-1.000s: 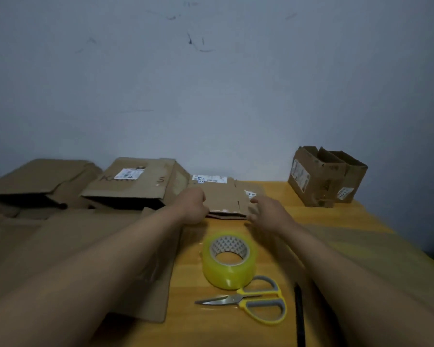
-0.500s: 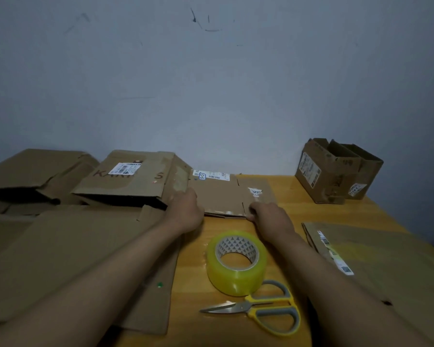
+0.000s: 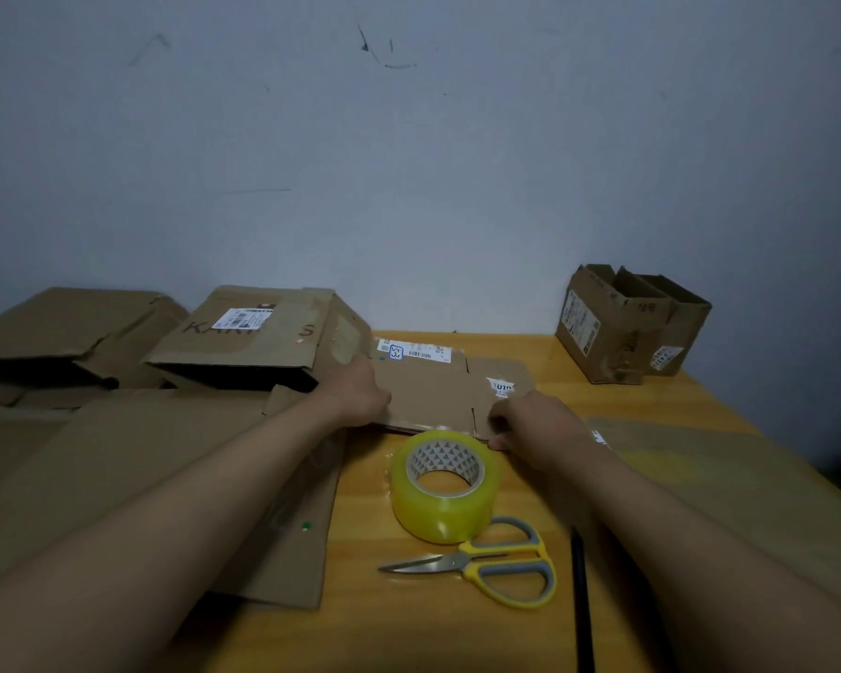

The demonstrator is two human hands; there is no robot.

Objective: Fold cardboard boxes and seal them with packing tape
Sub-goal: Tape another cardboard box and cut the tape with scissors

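Far left, a flattened carton (image 3: pixel 64 327) lies against the wall, and just to its right sits a squashed box (image 3: pixel 258 332) with a white label and dark lettering on top. In front of both, a big cardboard sheet (image 3: pixel 132 483) sprawls across the near left of the wooden table (image 3: pixel 409 633).

Now the action: the left hand (image 3: pixel 358 395) reaches out over that sheet and grips the left edge of the small flat box (image 3: pixel 438 395), fingers curled onto it. That box lies flat in the middle of the table, toward the wall, with a shipping label along its far edge and a white sticker on its right flap.

Just near of it stands the roll of clear packing tape (image 3: pixel 445 485), on its side face, hole up. Nearer again, the yellow-handled scissors (image 3: pixel 486 565) lie closed, blades pointing left, one loop touching the roll's base.

On to the right hand (image 3: pixel 537 427): it holds the flat box at its near right corner, fingertips bent onto the cardboard edge, right beside the tape.

A slim black pen (image 3: pixel 581 599) lies near the scissors, running near to far. Another flat cardboard sheet (image 3: pixel 729 483) covers the right side, and at the far right two open-topped small boxes (image 3: pixel 622 327) stand together by the wall.
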